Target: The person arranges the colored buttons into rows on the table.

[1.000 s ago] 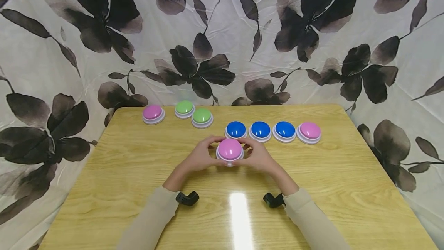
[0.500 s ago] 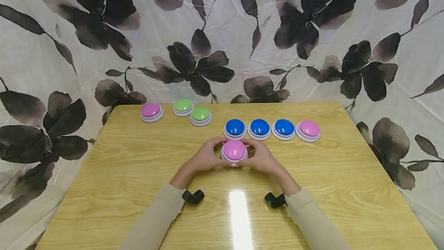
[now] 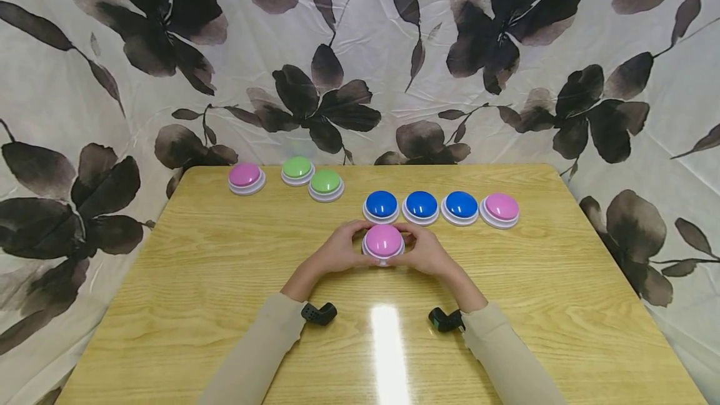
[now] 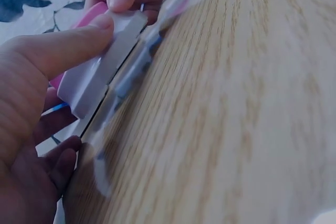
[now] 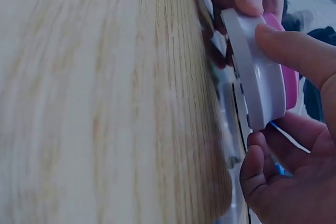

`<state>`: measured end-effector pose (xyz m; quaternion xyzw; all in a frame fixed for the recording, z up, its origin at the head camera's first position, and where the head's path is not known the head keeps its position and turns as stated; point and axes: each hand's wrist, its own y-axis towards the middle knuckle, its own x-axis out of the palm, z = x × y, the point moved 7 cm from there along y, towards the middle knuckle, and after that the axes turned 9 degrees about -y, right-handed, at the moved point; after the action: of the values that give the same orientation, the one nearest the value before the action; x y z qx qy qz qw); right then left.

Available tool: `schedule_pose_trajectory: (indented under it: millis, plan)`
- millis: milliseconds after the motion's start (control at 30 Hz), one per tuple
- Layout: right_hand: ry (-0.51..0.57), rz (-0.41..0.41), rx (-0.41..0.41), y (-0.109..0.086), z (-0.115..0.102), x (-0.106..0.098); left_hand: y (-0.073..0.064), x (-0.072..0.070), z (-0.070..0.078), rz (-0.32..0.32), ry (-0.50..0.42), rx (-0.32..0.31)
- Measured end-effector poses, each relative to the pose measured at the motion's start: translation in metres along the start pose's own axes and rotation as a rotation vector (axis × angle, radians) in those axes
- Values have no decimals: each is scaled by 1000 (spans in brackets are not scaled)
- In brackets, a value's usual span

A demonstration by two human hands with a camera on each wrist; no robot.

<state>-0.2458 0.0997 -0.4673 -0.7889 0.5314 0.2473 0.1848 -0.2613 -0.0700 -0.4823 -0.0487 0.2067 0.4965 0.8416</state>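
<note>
A pink push button (image 3: 384, 240) with a white base is held between both hands, close over the table, in front of the leftmost blue button (image 3: 381, 205). My left hand (image 3: 341, 247) grips its left side, thumb at the near edge and fingers round the back. On the opposite side my right hand (image 3: 425, 250) grips it in the same way. The left wrist view shows the left thumb (image 4: 79, 48) on the white base (image 4: 97, 72). From the right wrist, the right thumb (image 5: 294, 51) presses the base's side, and the pink dome (image 5: 289, 85) faces away from the camera.
Two more blue buttons (image 3: 420, 205) and a pink button (image 3: 499, 208) continue the row to the right. Farther back on the left are two green buttons (image 3: 325, 183) and another pink button (image 3: 245, 177). A floral cloth (image 3: 360, 99) hangs behind the wooden table (image 3: 214, 255).
Both hands have carried the held pink button a little to the right, so it now sits in front of the leftmost blue button. The other buttons keep their places.
</note>
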Motion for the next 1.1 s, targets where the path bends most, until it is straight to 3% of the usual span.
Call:
schedule_pose_trajectory:
  millis: [300,567,767,967,1100]
  plan:
    - [7,-15,-3,2,5,2,2,1,4,-13,33,44]
    - [26,-14,9,1,9,4,1,3,-1,6,113,4]
    - [25,-14,34,-1,11,4,1,7,-2,-17,119,-17]
    - [32,9,4,2,9,1,5,4,1,-8,124,-1]
    - [26,-3,6,3,10,4,4,2,-2,-4,129,-28]
